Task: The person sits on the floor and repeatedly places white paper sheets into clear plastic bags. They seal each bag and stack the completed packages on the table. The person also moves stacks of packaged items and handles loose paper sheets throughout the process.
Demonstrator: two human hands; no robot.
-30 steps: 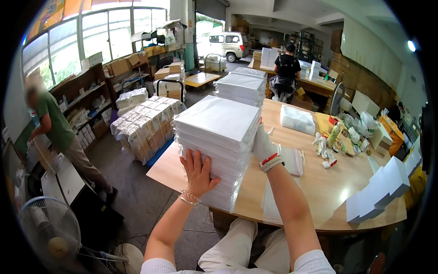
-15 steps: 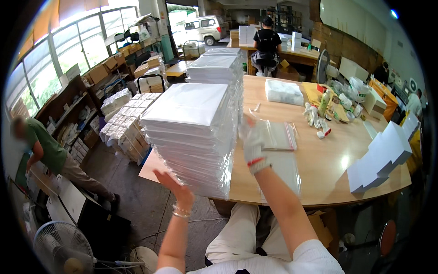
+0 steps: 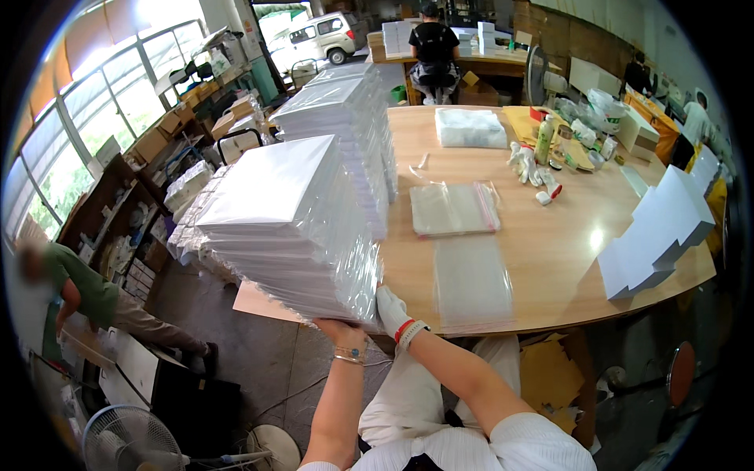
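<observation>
A tall stack of white paper packs in clear plastic (image 3: 314, 243) stands at the near left part of the table. My left hand (image 3: 342, 333), bare with bracelets on the wrist, grips the bottom of the stack at its near edge; its fingertips are hidden there. My right hand (image 3: 390, 309), in a white glove, holds the lower right corner, fingers pointing up along the plastic. Right of the hands lie a flat clear plastic bag (image 3: 473, 282) and a pile of clear bags (image 3: 455, 209) with a reddish edge strip.
More wrapped stacks (image 3: 345, 118) stand behind. A white packet (image 3: 471, 128), work gloves (image 3: 525, 162), a green bottle (image 3: 544, 140) and stepped white blocks (image 3: 660, 228) are on the table (image 3: 550, 259). A floor fan (image 3: 129, 439) stands lower left; other people are farther off.
Both hands have come down to the base of the near stack, the right one from over the clear bags. The near stack now sits turned and shifted left of those behind; the view has also turned.
</observation>
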